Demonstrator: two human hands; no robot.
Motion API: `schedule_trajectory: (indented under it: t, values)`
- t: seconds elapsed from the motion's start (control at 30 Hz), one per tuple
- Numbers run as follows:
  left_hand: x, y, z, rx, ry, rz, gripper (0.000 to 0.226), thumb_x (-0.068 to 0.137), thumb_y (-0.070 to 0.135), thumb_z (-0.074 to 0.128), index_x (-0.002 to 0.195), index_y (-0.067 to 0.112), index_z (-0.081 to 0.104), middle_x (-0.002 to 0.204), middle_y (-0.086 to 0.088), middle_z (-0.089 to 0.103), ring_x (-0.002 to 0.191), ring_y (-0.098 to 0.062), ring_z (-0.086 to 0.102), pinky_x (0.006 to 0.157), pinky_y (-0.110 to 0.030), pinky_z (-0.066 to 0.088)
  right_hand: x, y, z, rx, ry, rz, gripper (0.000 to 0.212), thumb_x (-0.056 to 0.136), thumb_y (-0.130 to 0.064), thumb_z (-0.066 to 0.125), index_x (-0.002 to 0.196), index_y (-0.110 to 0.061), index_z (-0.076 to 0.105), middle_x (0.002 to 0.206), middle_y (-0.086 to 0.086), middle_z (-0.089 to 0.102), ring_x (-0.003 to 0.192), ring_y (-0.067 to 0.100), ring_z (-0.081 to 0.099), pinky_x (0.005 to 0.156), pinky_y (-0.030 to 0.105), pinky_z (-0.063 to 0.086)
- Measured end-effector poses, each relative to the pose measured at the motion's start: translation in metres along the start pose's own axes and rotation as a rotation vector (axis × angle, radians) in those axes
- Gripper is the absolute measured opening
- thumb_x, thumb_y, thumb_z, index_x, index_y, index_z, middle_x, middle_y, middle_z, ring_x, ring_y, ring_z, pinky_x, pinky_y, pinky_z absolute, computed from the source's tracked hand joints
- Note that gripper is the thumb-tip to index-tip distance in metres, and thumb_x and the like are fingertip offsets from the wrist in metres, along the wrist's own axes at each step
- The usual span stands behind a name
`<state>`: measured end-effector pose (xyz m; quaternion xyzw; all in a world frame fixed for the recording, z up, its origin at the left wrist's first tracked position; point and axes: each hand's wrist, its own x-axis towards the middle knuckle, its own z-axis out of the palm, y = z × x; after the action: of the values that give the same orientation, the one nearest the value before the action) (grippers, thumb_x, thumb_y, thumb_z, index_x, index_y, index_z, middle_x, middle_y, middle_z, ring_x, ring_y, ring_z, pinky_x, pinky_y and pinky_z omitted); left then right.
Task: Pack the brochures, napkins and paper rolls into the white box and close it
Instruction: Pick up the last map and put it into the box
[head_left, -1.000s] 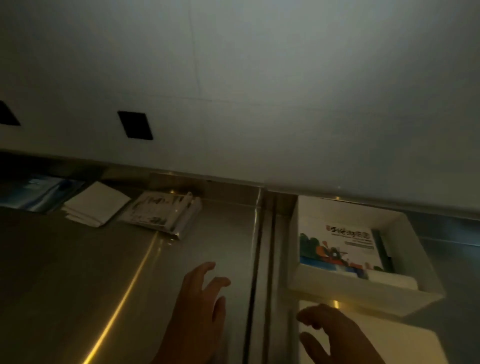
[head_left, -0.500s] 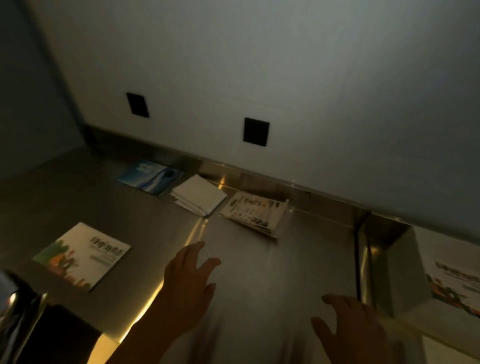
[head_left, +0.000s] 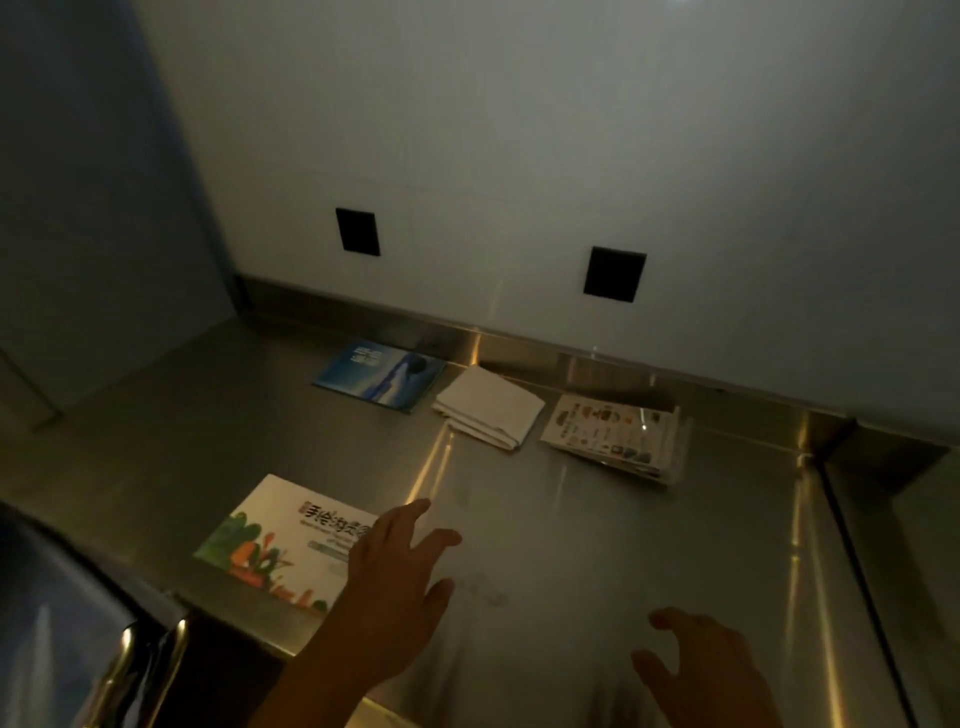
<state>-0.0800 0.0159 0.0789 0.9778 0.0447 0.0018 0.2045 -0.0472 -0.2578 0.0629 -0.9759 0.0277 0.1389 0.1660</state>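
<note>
A white brochure (head_left: 270, 540) with green and orange plants lies flat near the counter's front left. My left hand (head_left: 400, 577) hovers over its right edge, fingers spread, holding nothing. My right hand (head_left: 696, 670) is at the bottom right above bare steel, fingers apart and empty. By the back wall lie a blue brochure (head_left: 376, 375), a stack of white napkins (head_left: 488, 408) and a clear-wrapped pack of printed leaflets (head_left: 615, 434). The white box is out of view.
The steel counter (head_left: 597, 545) has a raised back lip and a seam with a step down at the right (head_left: 852, 519). Two black wall plates (head_left: 614, 274) sit above. A shiny dark object with a metal bar (head_left: 119, 670) is at the lower left.
The view has swung left, so the white box has left the frame. My left hand now reaches over the white brochure's edge; my right hand stays low on the right.
</note>
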Motion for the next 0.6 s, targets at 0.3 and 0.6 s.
schedule_trajectory:
  t: [0.3,0.6]
  values:
    - [0.007,-0.150,-0.055,0.017,-0.045,-0.020,0.041,0.088,0.038,0.051,0.127,0.043,0.041,0.153,0.008,0.019,0.142,-0.015,0.015,0.116,-0.042,0.017,-0.037,-0.127,0.079,0.190,-0.170,0.040,0.042,0.090,-0.049,0.049,0.130,-0.039,0.041,0.137,-0.003,0.046,0.133,0.014,0.037,0.106,0.019,0.029]
    - [0.004,-0.217,-0.083,-0.216,0.046,-0.240,0.035,0.086,0.025,0.061,0.120,0.031,0.054,0.147,0.001,0.032,0.133,-0.020,0.033,0.108,-0.038,0.035,-0.024,-0.180,0.119,0.339,-0.195,0.098,0.036,0.088,-0.026,0.058,0.123,-0.018,0.056,0.132,0.007,0.055,0.122,0.019,0.051,0.100,0.020,0.036]
